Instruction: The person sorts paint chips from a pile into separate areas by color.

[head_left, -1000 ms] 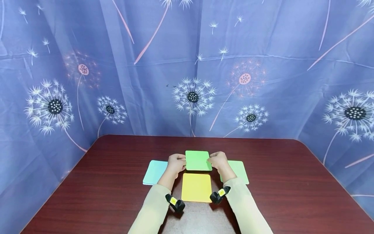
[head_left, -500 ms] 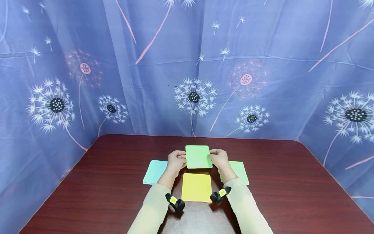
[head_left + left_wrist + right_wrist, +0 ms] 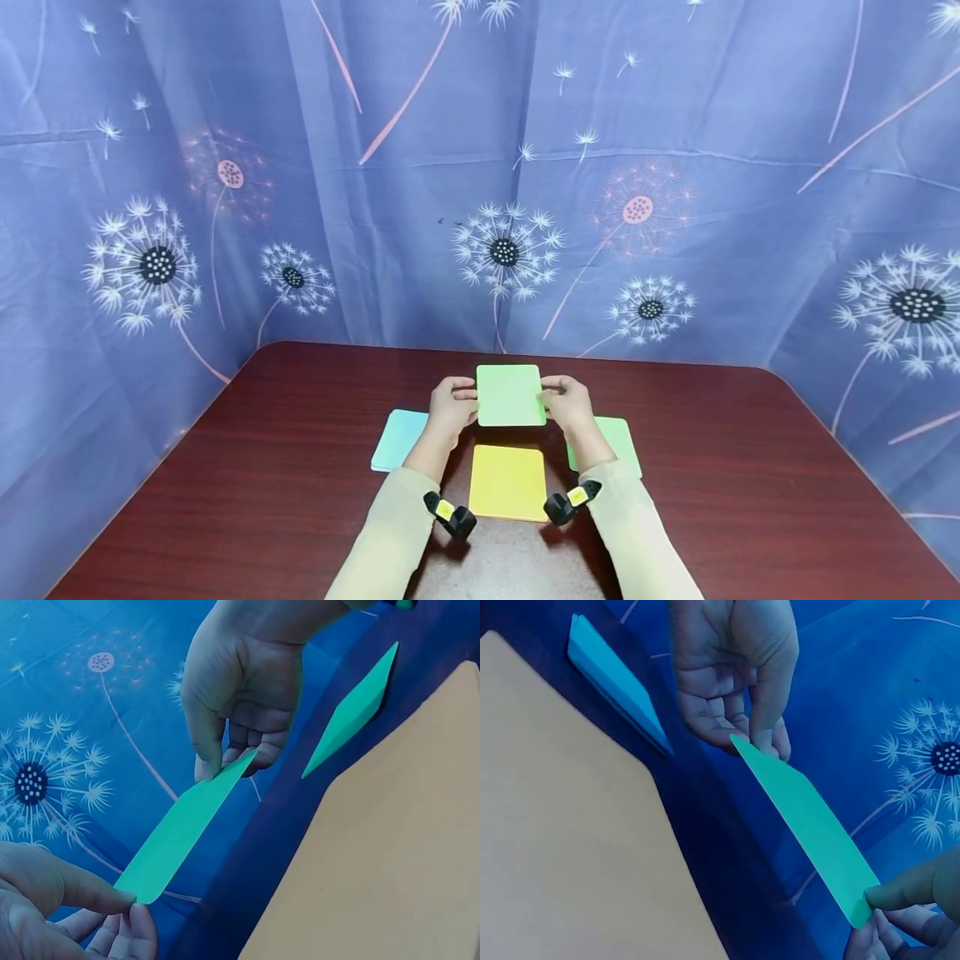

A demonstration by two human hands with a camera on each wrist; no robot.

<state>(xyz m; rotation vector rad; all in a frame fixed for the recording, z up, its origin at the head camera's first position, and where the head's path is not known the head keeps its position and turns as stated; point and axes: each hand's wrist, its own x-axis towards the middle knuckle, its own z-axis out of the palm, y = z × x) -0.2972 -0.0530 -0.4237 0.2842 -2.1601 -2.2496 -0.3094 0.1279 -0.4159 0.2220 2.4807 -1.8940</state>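
A light green square card (image 3: 512, 396) is held up off the table, its face tilted toward the head camera. My left hand (image 3: 452, 408) pinches its left edge between thumb and fingers, and my right hand (image 3: 567, 406) pinches the opposite edge. Both wrist views show thumbs on the near face of the green card (image 3: 191, 832). Below it on the table lies a yellow square card (image 3: 508, 483), which looks orange in the wrist views. Light blue cards (image 3: 397, 442) lie stacked by my left forearm. Another green card (image 3: 617, 442) lies by my right forearm, which partly covers it.
The dark red wooden table (image 3: 285, 467) reaches back to a blue curtain (image 3: 390, 250) with dandelion prints, which also hangs at both sides. A black camera is strapped on each wrist, the left camera (image 3: 456, 518) and the right camera (image 3: 566, 502).
Both hands have raised the green card a little higher and away from the yellow card, and its face has tilted more upright. The cards on the table stay put; the head view has shifted slightly.
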